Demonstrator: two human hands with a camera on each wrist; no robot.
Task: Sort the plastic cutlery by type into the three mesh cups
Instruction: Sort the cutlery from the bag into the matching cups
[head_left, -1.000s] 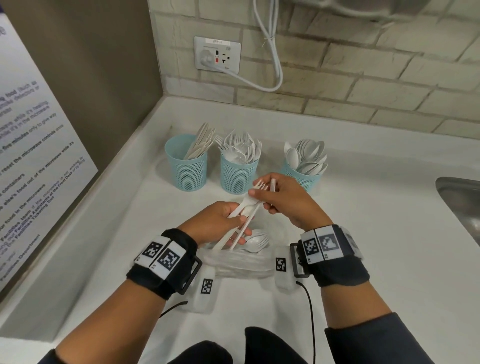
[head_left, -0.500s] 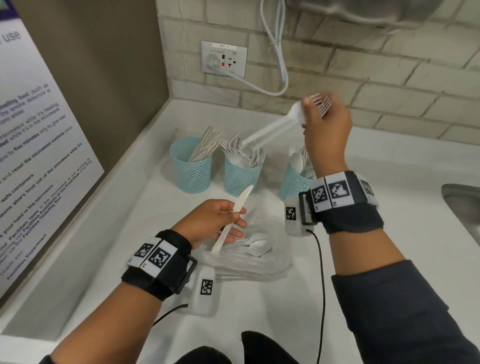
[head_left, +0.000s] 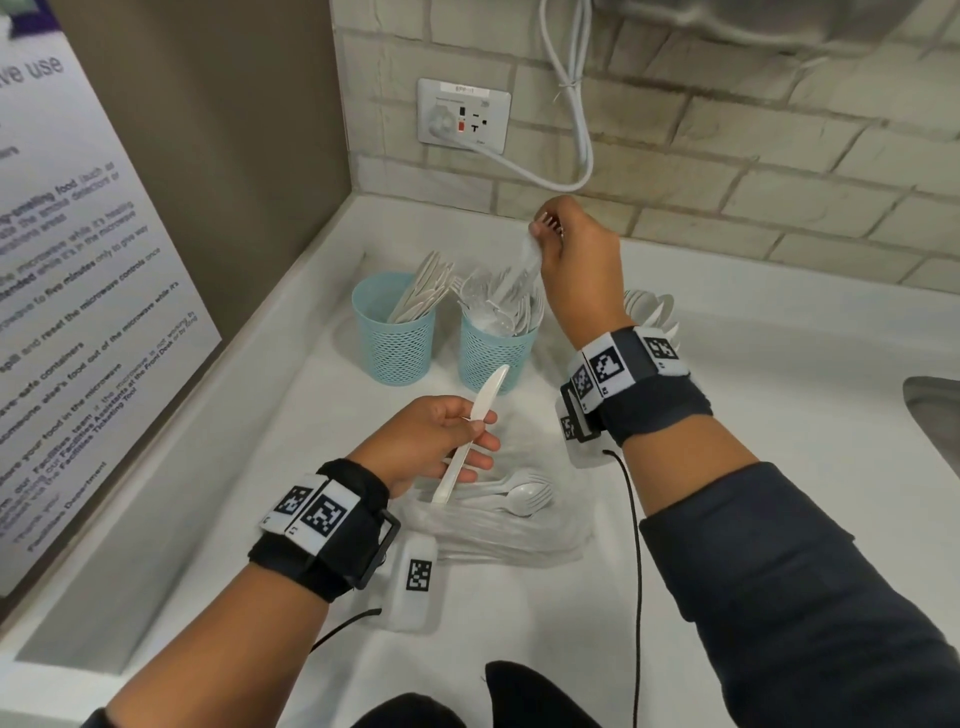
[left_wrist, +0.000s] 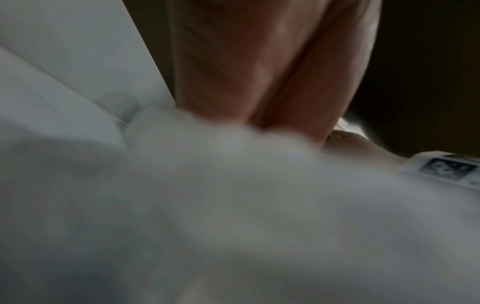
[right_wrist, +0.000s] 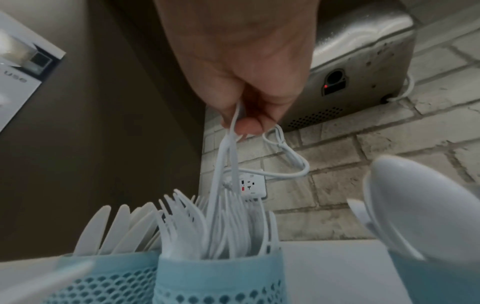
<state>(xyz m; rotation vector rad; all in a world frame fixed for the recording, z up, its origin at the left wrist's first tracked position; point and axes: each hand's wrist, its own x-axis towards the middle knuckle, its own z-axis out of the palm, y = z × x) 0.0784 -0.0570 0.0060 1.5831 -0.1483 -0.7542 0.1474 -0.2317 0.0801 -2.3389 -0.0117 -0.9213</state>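
Three light blue mesh cups stand at the back of the white counter. The left cup (head_left: 395, 343) (right_wrist: 103, 286) holds knives and the middle cup (head_left: 493, 353) (right_wrist: 218, 277) holds forks. The right cup (right_wrist: 441, 283) holds spoons (head_left: 655, 306) and is hidden behind my right wrist in the head view. My right hand (head_left: 545, 231) (right_wrist: 241, 121) pinches two white forks (head_left: 524, 270) (right_wrist: 227, 156) by their tine ends, handles down in the middle cup. My left hand (head_left: 480, 431) grips a white knife (head_left: 488, 400) above the loose cutlery pile (head_left: 519, 493).
The pile lies on a crumpled clear plastic bag (head_left: 498, 535). A wall socket (head_left: 462, 117) with a white cable sits on the brick wall behind the cups. A notice panel (head_left: 78, 291) lines the left side, and a steel sink edge (head_left: 935, 415) shows far right.
My right hand has taken the forks out of my left hand, lifted them and swung them handles down into the middle cup. My left hand keeps hold of the knife over the pile.
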